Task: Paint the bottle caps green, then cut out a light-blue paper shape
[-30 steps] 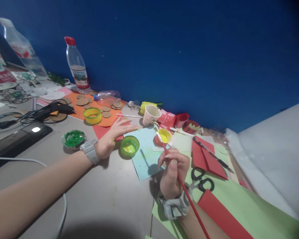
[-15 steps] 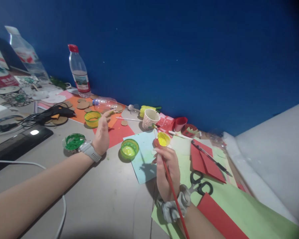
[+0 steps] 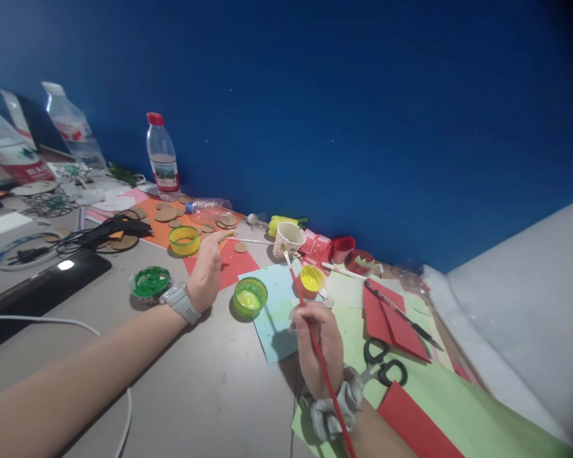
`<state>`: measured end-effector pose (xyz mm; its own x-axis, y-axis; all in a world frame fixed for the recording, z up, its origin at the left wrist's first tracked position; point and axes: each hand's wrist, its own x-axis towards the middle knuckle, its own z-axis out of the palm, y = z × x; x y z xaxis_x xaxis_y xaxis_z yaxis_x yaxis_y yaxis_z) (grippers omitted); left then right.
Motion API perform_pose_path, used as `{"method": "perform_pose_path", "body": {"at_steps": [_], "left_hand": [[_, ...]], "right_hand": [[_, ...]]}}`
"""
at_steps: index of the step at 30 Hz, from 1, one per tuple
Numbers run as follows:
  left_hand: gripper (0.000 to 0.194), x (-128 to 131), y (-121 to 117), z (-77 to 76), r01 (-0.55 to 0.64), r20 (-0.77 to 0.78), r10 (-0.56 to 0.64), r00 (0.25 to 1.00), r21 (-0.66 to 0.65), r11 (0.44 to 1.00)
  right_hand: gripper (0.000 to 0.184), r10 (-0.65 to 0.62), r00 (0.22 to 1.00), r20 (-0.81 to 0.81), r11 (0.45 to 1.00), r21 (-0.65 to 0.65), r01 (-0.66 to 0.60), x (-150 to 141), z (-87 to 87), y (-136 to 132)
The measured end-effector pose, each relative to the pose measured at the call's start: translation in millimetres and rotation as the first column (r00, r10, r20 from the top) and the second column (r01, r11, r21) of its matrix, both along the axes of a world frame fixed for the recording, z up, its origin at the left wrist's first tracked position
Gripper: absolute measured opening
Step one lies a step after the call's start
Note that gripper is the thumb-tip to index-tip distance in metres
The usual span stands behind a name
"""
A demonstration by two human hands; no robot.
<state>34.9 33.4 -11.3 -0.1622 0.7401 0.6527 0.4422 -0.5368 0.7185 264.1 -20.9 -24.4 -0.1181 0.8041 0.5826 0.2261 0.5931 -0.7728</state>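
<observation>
Gripping the red paintbrush (image 3: 295,281), right hand (image 3: 331,346) has shifted its tip right beside the patterned cup (image 3: 279,247); left hand (image 3: 206,280) looks empty, fingers loose.

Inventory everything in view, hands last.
wall: one, blue, behind
bottles: four+, clear, left
cardboard discs: several, brown, left
cables: several, black or white, left
slab: one, black, left
tubs: three, green or yellow, left
paint cup: one, yellow inside, centre
patterned cup: one, whitish, centre
small cup: one, red, right
papers: several, mixed, tabletop
scissors: one, black, right
pen: one, black, right
sheeting: one, white, right
table: one, grey, below
brush: one, red, centre
left hand: one, bare, left
right hand: one, bare, on brush
</observation>
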Motion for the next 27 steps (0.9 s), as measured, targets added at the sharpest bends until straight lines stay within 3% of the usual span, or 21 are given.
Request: {"method": "perform_pose_path", "body": {"at_steps": [3,6,10,13,15,19,22,26,27], "left_hand": [[0.06,3,-4,2.6,0.019,-0.086,-0.02,0.996,-0.011,1.0],[0.064,3,-4,0.4,0.081,-0.087,-0.088,0.992,-0.086,0.993],[0.058,3,4,-6.0,0.094,0.005,-0.094,0.996,-0.15,0.984],[0.053,4,10,-8.5,0.073,0.061,-0.063,0.996,-0.175,0.982],[0.051,3,13,-9.9,0.063,0.08,-0.049,0.996,-0.186,0.981],[0.049,1,16,-13.4,0.059,0.097,-0.04,0.995,-0.202,0.978],[0.049,1,16,-14.1,0.06,0.113,-0.036,0.993,-0.22,0.974],[0.048,2,14,-10.8,0.068,0.124,-0.04,0.992,-0.233,0.97],[0.048,2,14,-10.1,0.071,0.124,-0.042,0.991,-0.235,0.97]], "right_hand": [[0.023,-0.029,0.999,0.018,0.999,-0.021,0.029,-3,6.2,-1],[0.031,-0.048,0.989,-0.142,0.994,-0.099,0.034,-9,19.5,-5],[0.028,-0.087,0.956,-0.28,0.991,-0.121,0.055,-13,59.0,-8],[0.01,-0.097,0.872,-0.48,0.995,-0.07,0.072,-8,96.8,-1],[0.003,-0.206,0.806,-0.555,0.977,-0.158,0.141,-3,119.4,9],[0.007,-0.301,0.776,-0.554,0.889,-0.458,0.017,3,149.5,36],[0.018,-0.363,0.764,-0.534,0.819,-0.574,-0.012,4,154.4,54],[0.028,-0.334,0.834,-0.439,0.825,-0.564,0.034,7,140.5,65],[0.029,-0.339,0.859,-0.384,0.848,-0.521,0.101,9,135.9,65]]}}
